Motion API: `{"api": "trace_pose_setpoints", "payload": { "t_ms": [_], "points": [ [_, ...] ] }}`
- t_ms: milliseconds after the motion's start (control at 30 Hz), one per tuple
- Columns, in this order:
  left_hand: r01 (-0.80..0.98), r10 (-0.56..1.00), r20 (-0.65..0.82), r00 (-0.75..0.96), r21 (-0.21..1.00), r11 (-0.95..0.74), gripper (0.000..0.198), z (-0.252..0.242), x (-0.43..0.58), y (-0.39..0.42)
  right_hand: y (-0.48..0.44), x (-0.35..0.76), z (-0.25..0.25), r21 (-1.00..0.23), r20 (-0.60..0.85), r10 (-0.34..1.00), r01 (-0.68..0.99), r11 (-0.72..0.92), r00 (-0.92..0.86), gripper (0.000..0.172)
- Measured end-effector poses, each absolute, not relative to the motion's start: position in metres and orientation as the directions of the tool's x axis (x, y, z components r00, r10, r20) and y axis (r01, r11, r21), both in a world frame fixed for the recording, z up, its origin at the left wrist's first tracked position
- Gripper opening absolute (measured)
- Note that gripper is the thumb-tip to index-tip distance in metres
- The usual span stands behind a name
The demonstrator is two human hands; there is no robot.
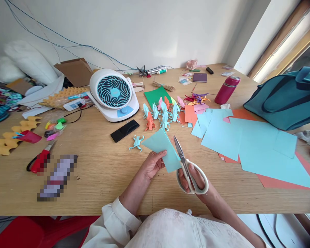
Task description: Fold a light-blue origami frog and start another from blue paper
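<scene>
My left hand [152, 164] pinches the lower edge of a light blue paper piece [161, 146] held just above the wooden table [98, 172]. My right hand [196, 181] has its fingers through the white handles of a pair of scissors [186, 165], whose blades point up and away along the paper's right edge. A small folded blue paper frog [136, 142] lies on the table just left of the paper. A cluster of folded paper frogs [161, 113] in blue, orange and pink stands farther back.
Large blue and orange paper sheets [248, 144] lie to the right, with a teal bag [286, 100] and a red bottle [226, 90] beyond. A white desk fan [114, 94] and a black phone [124, 130] sit behind. Red-handled scissors [40, 161] and yellow foam shapes [5, 144] lie at left.
</scene>
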State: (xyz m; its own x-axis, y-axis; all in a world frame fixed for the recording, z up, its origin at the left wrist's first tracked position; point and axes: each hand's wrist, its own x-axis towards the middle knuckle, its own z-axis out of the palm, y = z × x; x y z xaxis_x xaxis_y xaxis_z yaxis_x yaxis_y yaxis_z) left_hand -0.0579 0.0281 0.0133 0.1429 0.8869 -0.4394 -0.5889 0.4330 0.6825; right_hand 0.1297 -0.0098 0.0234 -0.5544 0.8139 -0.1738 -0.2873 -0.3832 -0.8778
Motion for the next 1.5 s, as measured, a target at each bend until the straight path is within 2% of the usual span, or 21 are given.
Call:
{"api": "trace_pose_setpoints", "payload": {
  "t_ms": [100, 167, 233, 267, 300, 367, 433, 467, 533, 700, 767, 833, 867, 900, 933, 1000, 1133, 1233, 1433, 1500],
  "points": [
    [-0.606, 0.893, -0.434, 0.119, 0.681, 0.411, 0.03, 0.012, -0.06, 0.029, -0.007, 0.138, 0.021, -0.911, -0.156, 0.809, -0.235, -0.34, -0.567, 0.054],
    [-0.617, 0.897, -0.431, 0.094, 0.682, 0.393, 0.029, 0.012, -0.062, 0.031, -0.003, 0.15, 0.022, -0.956, -0.136, 0.816, -0.144, -0.258, -0.562, 0.052],
    [-0.625, 0.9, -0.432, 0.063, 0.686, 0.373, 0.03, 0.013, -0.065, 0.033, 0.005, 0.168, 0.025, -0.989, -0.145, 0.844, 0.056, -0.136, -0.517, 0.046],
    [-0.627, 0.9, -0.434, 0.046, 0.689, 0.364, 0.031, 0.013, -0.066, 0.034, 0.01, 0.178, 0.025, -0.975, -0.149, 0.876, 0.218, -0.051, -0.459, 0.041],
    [-0.628, 0.899, -0.437, 0.03, 0.691, 0.357, 0.033, 0.013, -0.066, 0.035, 0.016, 0.188, 0.025, -0.907, -0.134, 0.917, 0.419, 0.039, -0.375, 0.036],
    [-0.624, 0.895, -0.445, 0.007, 0.698, 0.352, 0.037, 0.013, -0.067, 0.037, 0.031, 0.208, 0.022, -0.617, -0.069, 0.971, 0.775, 0.138, -0.228, 0.028],
    [-0.608, 0.897, -0.442, -0.003, 0.713, 0.349, 0.04, 0.014, -0.066, 0.036, 0.047, 0.224, 0.017, -0.336, -0.03, 0.981, 0.927, 0.169, -0.189, 0.023],
    [-0.594, 0.901, -0.434, -0.001, 0.725, 0.349, 0.041, 0.015, -0.065, 0.035, 0.055, 0.229, 0.014, -0.239, -0.009, 0.985, 0.957, 0.167, -0.174, 0.021],
    [-0.549, 0.917, -0.399, 0.004, 0.766, 0.335, 0.039, 0.017, -0.064, 0.032, 0.066, 0.234, 0.014, -0.151, 0.059, 0.985, 0.973, 0.172, -0.165, 0.018],
    [-0.449, 0.922, -0.383, -0.063, 0.836, 0.316, 0.039, 0.017, -0.066, 0.033, 0.069, 0.201, 0.034, -0.233, 0.232, 0.961, 0.951, 0.203, -0.148, 0.011],
    [-0.437, 0.905, -0.401, -0.144, 0.846, 0.305, 0.048, 0.018, -0.065, 0.036, 0.063, 0.172, 0.041, -0.296, 0.276, 0.946, 0.921, 0.253, -0.171, 0.023],
    [-0.419, 0.912, -0.365, -0.189, 0.869, 0.261, 0.051, 0.022, -0.061, 0.036, 0.057, 0.143, 0.046, -0.393, 0.281, 0.924, 0.847, 0.359, -0.261, 0.029],
    [-0.409, 0.918, -0.34, -0.203, 0.882, 0.236, 0.051, 0.024, -0.059, 0.035, 0.054, 0.13, 0.047, -0.561, 0.271, 0.907, 0.712, 0.422, -0.324, 0.029],
    [-0.402, 0.924, -0.321, -0.208, 0.889, 0.219, 0.051, 0.025, -0.058, 0.033, 0.053, 0.119, 0.048, -0.678, 0.265, 0.897, 0.593, 0.435, -0.354, 0.023],
    [-0.403, 0.927, -0.31, -0.212, 0.892, 0.206, 0.051, 0.026, -0.057, 0.032, 0.054, 0.111, 0.048, -0.747, 0.259, 0.895, 0.511, 0.424, -0.364, 0.015],
    [-0.424, 0.94, -0.273, -0.207, 0.891, 0.165, 0.05, 0.027, -0.058, 0.03, 0.058, 0.1, 0.046, -0.807, 0.239, 0.902, 0.443, 0.39, -0.358, 0.015],
    [-0.474, 0.929, -0.277, -0.247, 0.87, 0.133, 0.047, 0.023, -0.069, 0.034, 0.076, 0.101, 0.042, -0.8, 0.2, 0.903, 0.469, 0.374, -0.38, 0.028],
    [-0.484, 0.909, -0.291, -0.299, 0.867, 0.118, 0.048, 0.019, -0.073, 0.037, 0.094, 0.128, 0.039, -0.759, 0.178, 0.932, 0.559, 0.334, -0.315, 0.033],
    [-0.486, 0.904, -0.327, -0.276, 0.859, 0.162, 0.051, 0.011, -0.069, 0.038, 0.133, 0.249, 0.041, -0.555, 0.152, 0.988, 0.825, 0.108, -0.027, 0.024],
    [-0.485, 0.914, -0.327, -0.239, 0.856, 0.179, 0.05, 0.009, -0.066, 0.037, 0.136, 0.275, 0.041, -0.491, 0.188, 0.981, 0.87, 0.053, 0.046, 0.019]
  ]
}}
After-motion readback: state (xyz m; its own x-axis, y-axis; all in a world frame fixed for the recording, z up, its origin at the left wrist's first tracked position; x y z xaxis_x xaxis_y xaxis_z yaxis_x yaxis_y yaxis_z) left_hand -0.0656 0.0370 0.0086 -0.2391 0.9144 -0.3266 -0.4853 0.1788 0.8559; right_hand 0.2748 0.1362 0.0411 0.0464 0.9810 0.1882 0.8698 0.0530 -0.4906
